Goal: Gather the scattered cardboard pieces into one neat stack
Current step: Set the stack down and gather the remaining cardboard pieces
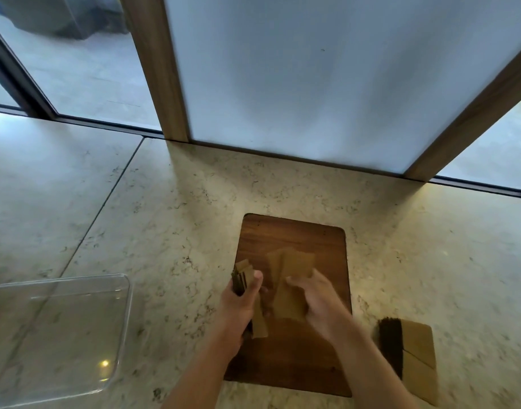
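Pale marbled stone worktop (170, 219) by a window, wooden board (294, 234) on it. Plain tan cardboard pieces (294, 267) lie fanned on the board; left hand (241, 305) grips an upright bundle (243, 280), right hand (318, 302) blurry, fingers on the loose ones.

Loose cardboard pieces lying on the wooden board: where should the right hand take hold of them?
Probably at their near edge. The loose cardboard pieces lie flat and overlapping on the wooden board, so the right hand could come from above, slide fingertips under that edge, then pinch. The left hand already holds a bundle.
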`<control>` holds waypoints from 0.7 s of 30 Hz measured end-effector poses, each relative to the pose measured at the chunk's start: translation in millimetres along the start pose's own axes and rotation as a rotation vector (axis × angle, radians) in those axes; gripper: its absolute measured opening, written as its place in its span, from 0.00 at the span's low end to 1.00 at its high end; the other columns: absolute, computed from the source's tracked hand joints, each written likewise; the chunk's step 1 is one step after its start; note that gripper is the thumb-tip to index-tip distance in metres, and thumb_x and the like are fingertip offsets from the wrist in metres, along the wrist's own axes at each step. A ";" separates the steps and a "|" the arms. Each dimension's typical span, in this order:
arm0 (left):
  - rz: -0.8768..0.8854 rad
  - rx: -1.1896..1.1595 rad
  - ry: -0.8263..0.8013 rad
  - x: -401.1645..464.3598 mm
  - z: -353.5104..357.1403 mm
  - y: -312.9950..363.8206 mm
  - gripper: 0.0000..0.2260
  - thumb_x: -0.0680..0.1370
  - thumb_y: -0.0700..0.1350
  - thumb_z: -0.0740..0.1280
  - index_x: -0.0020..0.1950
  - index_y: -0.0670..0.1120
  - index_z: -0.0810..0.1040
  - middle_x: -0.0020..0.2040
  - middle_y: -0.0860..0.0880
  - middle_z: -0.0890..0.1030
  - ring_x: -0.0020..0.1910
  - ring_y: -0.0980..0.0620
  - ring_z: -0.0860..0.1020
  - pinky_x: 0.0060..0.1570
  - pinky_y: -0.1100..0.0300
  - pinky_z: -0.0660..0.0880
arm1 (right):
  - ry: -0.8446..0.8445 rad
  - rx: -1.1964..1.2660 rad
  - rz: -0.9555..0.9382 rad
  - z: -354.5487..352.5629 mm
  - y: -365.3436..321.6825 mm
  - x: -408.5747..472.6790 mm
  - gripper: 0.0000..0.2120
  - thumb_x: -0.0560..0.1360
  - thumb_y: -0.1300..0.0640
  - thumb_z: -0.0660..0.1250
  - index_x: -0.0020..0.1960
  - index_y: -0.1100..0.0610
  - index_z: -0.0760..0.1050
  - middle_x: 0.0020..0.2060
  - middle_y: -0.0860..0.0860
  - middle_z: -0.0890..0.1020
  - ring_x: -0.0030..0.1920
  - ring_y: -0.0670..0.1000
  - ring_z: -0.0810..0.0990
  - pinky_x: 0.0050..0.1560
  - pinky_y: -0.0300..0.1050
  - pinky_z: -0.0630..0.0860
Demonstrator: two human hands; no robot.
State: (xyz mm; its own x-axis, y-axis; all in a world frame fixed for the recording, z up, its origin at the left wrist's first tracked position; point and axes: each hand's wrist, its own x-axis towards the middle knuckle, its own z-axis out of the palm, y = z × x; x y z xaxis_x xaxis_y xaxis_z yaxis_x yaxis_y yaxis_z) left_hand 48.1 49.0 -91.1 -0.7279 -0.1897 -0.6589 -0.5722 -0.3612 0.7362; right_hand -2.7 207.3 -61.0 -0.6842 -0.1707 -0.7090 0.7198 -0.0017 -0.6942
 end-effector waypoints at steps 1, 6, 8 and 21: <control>-0.026 0.006 -0.063 -3.0 2.5 -0.2 0.30 0.65 0.69 0.78 0.59 0.52 0.82 0.50 0.45 0.89 0.48 0.41 0.88 0.48 0.40 0.86 | -0.042 -0.021 0.050 14.7 8.7 -6.6 0.14 0.79 0.48 0.68 0.64 0.49 0.76 0.52 0.55 0.88 0.50 0.57 0.88 0.46 0.56 0.86; -0.076 -0.156 -0.174 -14.8 -0.4 -7.5 0.12 0.76 0.51 0.76 0.58 0.53 0.85 0.50 0.43 0.90 0.49 0.42 0.89 0.41 0.48 0.86 | 0.036 -0.264 -0.016 38.0 34.7 -21.4 0.17 0.81 0.43 0.63 0.68 0.44 0.70 0.66 0.50 0.72 0.61 0.54 0.76 0.64 0.59 0.78; 0.005 -0.073 -0.191 -18.8 -1.8 -7.5 0.09 0.72 0.55 0.77 0.52 0.57 0.88 0.48 0.47 0.90 0.47 0.47 0.89 0.39 0.54 0.85 | -0.072 -0.061 0.066 24.9 36.9 -29.2 0.20 0.79 0.48 0.68 0.70 0.48 0.73 0.63 0.54 0.81 0.58 0.57 0.83 0.57 0.57 0.83; 0.444 0.305 -0.179 8.7 20.9 -6.3 0.39 0.69 0.77 0.64 0.74 0.57 0.69 0.67 0.54 0.79 0.60 0.63 0.80 0.52 0.68 0.79 | 0.059 -0.997 -0.655 -43.4 37.2 2.5 0.37 0.73 0.53 0.76 0.76 0.41 0.63 0.69 0.39 0.72 0.68 0.41 0.71 0.70 0.43 0.69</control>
State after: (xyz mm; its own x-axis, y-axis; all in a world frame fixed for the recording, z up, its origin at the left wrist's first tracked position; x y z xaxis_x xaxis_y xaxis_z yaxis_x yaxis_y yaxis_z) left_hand 37.5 68.7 -98.3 -0.9612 -0.0957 -0.2586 -0.2601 0.0027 0.9656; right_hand 17.2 249.6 -94.0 -0.9104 -0.3767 -0.1710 -0.1581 0.6987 -0.6977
